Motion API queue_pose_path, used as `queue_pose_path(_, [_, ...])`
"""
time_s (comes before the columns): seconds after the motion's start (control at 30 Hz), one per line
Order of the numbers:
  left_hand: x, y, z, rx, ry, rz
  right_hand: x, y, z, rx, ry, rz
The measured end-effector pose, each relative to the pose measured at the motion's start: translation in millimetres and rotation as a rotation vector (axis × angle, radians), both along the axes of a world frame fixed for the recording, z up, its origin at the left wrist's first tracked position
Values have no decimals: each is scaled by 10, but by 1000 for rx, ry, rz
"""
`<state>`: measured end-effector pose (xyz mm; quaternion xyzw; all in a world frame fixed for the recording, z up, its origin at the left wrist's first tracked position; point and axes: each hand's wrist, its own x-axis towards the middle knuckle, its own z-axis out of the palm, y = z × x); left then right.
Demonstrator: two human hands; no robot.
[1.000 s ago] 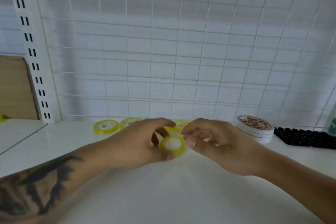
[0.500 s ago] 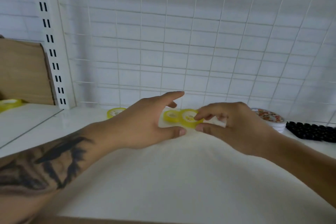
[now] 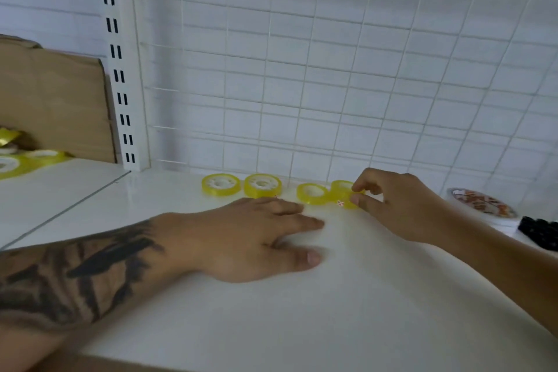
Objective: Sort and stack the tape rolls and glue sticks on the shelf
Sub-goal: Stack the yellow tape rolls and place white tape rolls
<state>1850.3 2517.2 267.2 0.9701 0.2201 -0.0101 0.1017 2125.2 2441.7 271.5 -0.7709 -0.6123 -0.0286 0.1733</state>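
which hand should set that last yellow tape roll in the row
Right. The right hand already pinches the roll at the row's end; the left hand lies flat on the shelf, holding nothing.

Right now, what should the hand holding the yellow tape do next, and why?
Probably set it down and let go. The right hand pinches a yellow tape roll at the right end of a row of three rolls by the back wall, touching its neighbour. The left hand rests flat on the shelf.

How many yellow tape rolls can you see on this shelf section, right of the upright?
4, in a row along the back: far-left roll, second roll, third roll, and the fourth roll pinched by the right hand, which may hide more.
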Motion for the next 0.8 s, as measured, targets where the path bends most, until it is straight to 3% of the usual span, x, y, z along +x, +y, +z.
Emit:
queue_pose_path(0.27, [29, -3, 21, -19, 30, -14, 63, 7, -52, 9, -4, 33])
queue_pose_path(0.57, [45, 32, 19, -57, 4, -2, -18, -51, -25, -36, -171, 44])
queue_pose_path(0.8, [43, -4, 43, 18, -46, 0, -96, -46, -36, -39, -156, 44])
